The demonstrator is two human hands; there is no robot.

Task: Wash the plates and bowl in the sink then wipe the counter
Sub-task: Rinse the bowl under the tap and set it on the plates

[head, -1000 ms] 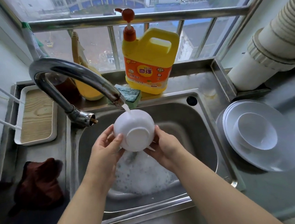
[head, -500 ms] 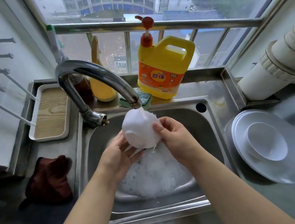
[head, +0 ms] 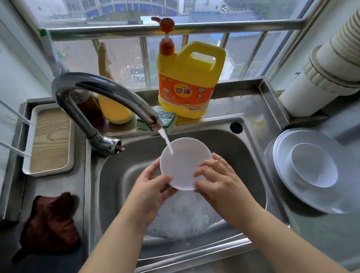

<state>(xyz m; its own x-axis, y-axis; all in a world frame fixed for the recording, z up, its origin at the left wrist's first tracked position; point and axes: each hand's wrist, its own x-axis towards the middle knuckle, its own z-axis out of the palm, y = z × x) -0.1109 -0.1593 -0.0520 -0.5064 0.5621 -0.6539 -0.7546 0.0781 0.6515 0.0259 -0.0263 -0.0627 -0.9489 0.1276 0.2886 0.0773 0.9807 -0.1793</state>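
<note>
Holding a white bowl over the steel sink, the left hand and the right hand each clamp its lower rim, thumbs curled over the edge nearest the camera and fingers behind it. The bowl's opening tips toward the camera, and a thin stream of water from the curved tap lands inside near its upper left rim. Foam covers the sink floor beneath the hands; whether any dish lies under it cannot be told.

Behind the tap, on the back ledge, stand a yellow pump jug of dish soap, a green sponge just in front of it, a yellow bottle and a dark bottle half hidden by the tap's neck. To the left sit a wood-grain tray and a dark red cloth bunched on the surface. To the right of the sink, stacked white plates carry a second bowl; how many plates are stacked is hard to make out. A ribbed white pipe runs off the upper right edge. White rack prongs at the far left are cut off.
</note>
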